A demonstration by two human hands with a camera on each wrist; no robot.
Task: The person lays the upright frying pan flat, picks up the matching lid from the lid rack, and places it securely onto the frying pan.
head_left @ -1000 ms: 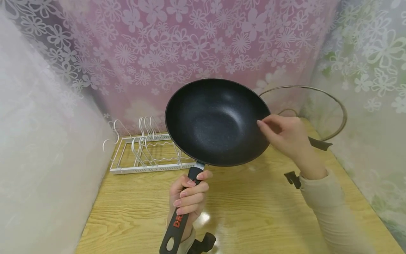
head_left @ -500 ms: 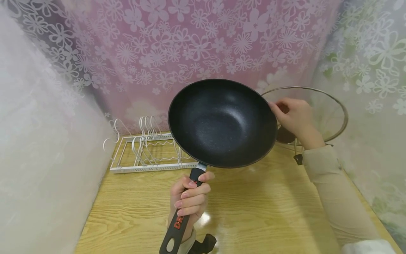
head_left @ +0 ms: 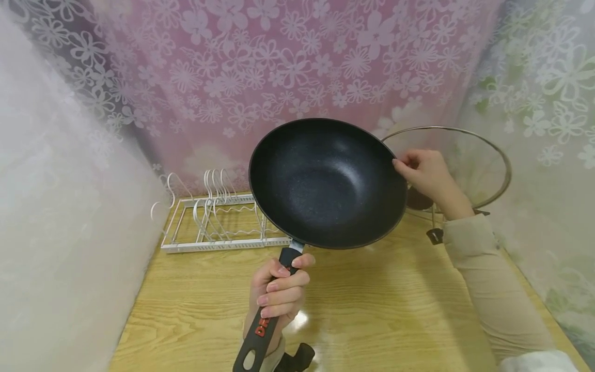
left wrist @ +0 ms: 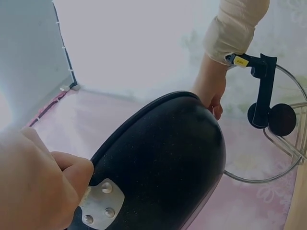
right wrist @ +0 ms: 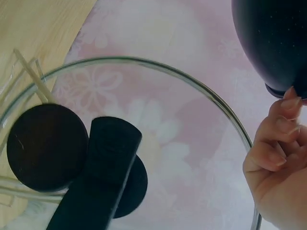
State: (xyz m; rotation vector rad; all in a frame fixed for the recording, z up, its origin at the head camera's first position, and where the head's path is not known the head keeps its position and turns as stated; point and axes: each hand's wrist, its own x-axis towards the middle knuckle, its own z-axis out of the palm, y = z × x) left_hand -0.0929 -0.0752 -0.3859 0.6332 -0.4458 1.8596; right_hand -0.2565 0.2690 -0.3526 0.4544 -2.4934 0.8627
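Observation:
A black wok [head_left: 321, 191] is held up and tilted, its dark inside facing me in the head view. My left hand [head_left: 279, 292] grips its long black handle [head_left: 260, 336], which bears red letters. At the right side of the rim, my right hand [head_left: 429, 173] pinches the edge between thumb and fingers; its fingertips [right wrist: 290, 98] show right at the rim in the right wrist view. The wok's outer side [left wrist: 163, 153] and a riveted metal bracket [left wrist: 103, 203] appear in the left wrist view.
A clear glass lid with a metal rim [head_left: 505, 170] and dark round knob [right wrist: 48, 146] stands upright behind my right hand, on a wire stand. A white wire rack [head_left: 214, 245] lies at the left on the wooden table [head_left: 186, 299]. Flowered curtains [head_left: 279, 67] hang behind.
My right hand has moved from in front of the wok's inside to its right rim and taken hold there. The wok has shifted slightly right; the left hand keeps its grip.

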